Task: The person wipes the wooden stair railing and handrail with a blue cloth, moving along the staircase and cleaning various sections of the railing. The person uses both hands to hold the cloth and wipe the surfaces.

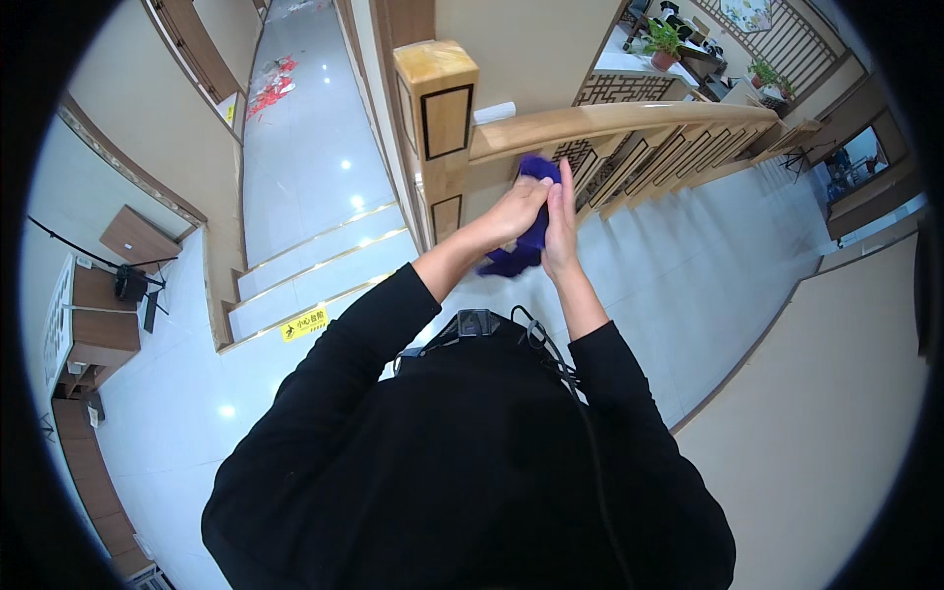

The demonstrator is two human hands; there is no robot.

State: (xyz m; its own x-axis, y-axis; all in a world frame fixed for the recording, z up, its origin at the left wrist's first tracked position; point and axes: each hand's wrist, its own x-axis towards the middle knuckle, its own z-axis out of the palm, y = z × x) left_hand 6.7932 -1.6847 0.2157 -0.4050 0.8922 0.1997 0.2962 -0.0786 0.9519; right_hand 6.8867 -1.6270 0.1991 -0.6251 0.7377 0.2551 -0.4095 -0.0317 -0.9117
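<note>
Two bare hands press a purple cloth (514, 261) between them in front of the chest: the left hand (516, 209) and the right hand (562, 231) stand nearly palm to palm with fingers extended, gripping the cloth between them, and its ends stick out above and below. The contact between the palms is hidden, so how the cloth is folded there is hard to tell.

Just beyond the hands, a wooden handrail (619, 125) bars the way ahead, running from a square newel post (447, 103) off to the right. A white object (495, 112) sits by the rail next to the post. A black cable (593, 442) hangs down the front of the person's black top. Off to the left, a black stand (133, 283) is set near a brown cabinet (103, 320).

Left of the post, low steps (320, 264) lead up to a corridor with red and whitish scraps (271, 88) on its floor. Pale glossy floor (698, 334) spreads from the railing to the beige wall (836, 364) on the right.

By count: one cloth, one newel post, three gold strips edging the steps, one yellow floor sign (305, 324) and two green potted plants (665, 47) beyond the rail.
</note>
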